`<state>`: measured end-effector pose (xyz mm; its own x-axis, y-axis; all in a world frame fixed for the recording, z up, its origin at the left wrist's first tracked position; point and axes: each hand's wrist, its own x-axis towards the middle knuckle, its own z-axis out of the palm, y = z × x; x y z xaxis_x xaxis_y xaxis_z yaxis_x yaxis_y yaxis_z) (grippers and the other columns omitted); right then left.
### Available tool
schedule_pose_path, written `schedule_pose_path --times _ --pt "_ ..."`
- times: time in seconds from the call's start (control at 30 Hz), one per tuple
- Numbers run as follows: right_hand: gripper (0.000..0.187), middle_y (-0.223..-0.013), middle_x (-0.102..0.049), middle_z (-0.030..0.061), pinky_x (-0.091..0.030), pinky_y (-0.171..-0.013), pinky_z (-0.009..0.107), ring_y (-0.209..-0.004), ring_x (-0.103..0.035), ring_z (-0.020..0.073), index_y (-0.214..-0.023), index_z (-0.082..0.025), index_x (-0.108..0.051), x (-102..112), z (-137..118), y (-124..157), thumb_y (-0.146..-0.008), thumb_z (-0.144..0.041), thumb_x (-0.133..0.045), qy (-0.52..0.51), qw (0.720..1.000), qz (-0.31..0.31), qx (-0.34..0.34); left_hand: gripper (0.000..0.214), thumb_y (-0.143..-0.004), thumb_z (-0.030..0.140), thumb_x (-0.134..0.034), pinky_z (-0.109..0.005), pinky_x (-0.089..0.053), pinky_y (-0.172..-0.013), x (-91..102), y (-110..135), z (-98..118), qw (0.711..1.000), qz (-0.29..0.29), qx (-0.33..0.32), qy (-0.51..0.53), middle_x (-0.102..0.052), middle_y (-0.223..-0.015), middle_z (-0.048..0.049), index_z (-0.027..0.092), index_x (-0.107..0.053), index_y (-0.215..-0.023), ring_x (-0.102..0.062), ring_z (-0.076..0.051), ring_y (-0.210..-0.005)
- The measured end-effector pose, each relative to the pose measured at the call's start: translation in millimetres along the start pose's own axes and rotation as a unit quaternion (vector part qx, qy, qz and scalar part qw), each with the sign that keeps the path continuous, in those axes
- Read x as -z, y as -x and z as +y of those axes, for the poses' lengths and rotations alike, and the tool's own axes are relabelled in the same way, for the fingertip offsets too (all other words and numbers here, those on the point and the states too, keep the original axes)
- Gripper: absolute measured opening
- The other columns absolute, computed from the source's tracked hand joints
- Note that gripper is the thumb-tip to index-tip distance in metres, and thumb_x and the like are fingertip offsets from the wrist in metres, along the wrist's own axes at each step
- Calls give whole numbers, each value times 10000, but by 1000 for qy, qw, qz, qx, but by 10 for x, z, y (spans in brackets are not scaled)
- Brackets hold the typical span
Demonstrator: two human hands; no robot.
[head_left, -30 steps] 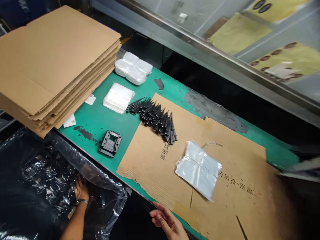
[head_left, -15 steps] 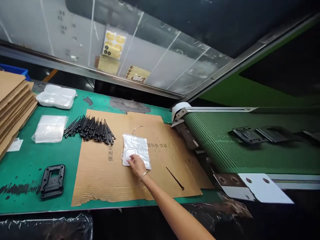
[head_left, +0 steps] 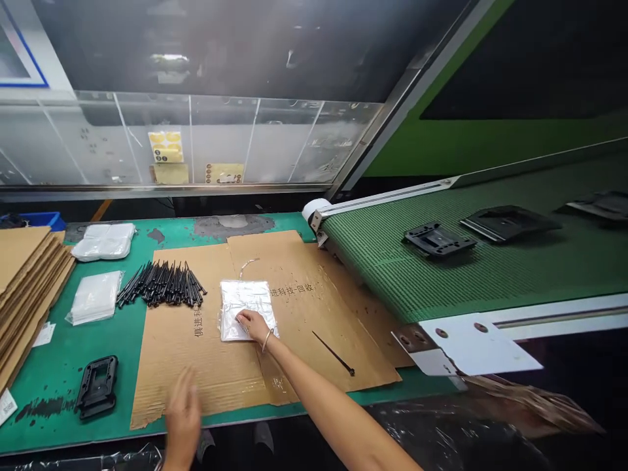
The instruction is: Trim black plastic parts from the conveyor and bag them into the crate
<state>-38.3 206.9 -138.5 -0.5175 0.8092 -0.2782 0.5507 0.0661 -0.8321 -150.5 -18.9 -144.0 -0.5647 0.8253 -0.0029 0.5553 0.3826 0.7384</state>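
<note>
Green counter [head_left: 52, 356] on a factory line, with a green conveyor belt [head_left: 417, 275] running off beyond its right end. Right hand [head_left: 254, 325] lies flat and open on a clear plastic bag [head_left: 245, 311] mid-way along a flattened cardboard sheet [head_left: 304, 288] (likely smoothing it, the sheet padding the surface). Left hand [head_left: 182, 418] is blurred at the counter's front edge, so its grip is hard to tell. Black cable ties [head_left: 161, 284] lie just left of the bag.

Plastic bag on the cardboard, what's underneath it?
The clear plastic bag lies on a flattened cardboard sheet, with the right hand resting on top. The bag covers the cardboard there, so I can't see whether anything else lies beneath it.
</note>
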Motion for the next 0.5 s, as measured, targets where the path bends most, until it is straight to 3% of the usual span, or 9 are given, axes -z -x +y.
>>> schedule_pose_path --times 0.1,0.17,0.27,0.4,0.5 --pt "298 -601 -506 -37 -397 -631 260 -596 -494 104 -612 -140 -501 90 -72 4 -817 -356 -517 -59 998 -11 3 472 -816 189 -362 -422 -259 -1021 -315 -339 545 980 -100 -137 -106 -379 -1363 -81 206 -379 -1287 -297 -233 -1257" --pt "360 -544 -466 -47 -385 -565 241 -522 -458 89 -574 -151 -450 160 -162 19 -814 -416 -494 -104 994 -22 5 529 -774 147 -374 -466 -238 -1015 -541 -558 765 961 -156 -148 -176 -321 -1394 -93 168 -354 -1302 -261 -260 -1274" --pt "405 -475 -405 -66 -360 -499 225 -451 -418 80 -595 -179 -390 291 -347 78 -781 -535 -436 -182 982 -46 21 504 -776 123 -330 -480 -253 -994 -759 -722 850 957 -169 -128 -199 -354 -1374 -107 149 -400 -1274 -270 -258 -1270" --pt "472 -429 -369 -98 -330 -438 204 -383 -372 69 -701 -187 -408 449 -593 271 -685 -658 -433 -258 960 -98 57 512 -750 83 -328 -478 -240 -1000 -740 -677 792 969 -126 -98 -190 -401 -1343 -122 151 -431 -1247 -304 -250 -1251" --pt "482 -390 -344 -111 -239 -362 179 -321 -280 49 -701 -177 -443 476 -711 492 -661 -656 -484 -271 949 -150 65 506 -806 156 -271 -445 -227 -1015 -520 -590 839 997 42 -14 -67 -359 -1357 -155 115 -311 -1308 -284 -238 -1258"
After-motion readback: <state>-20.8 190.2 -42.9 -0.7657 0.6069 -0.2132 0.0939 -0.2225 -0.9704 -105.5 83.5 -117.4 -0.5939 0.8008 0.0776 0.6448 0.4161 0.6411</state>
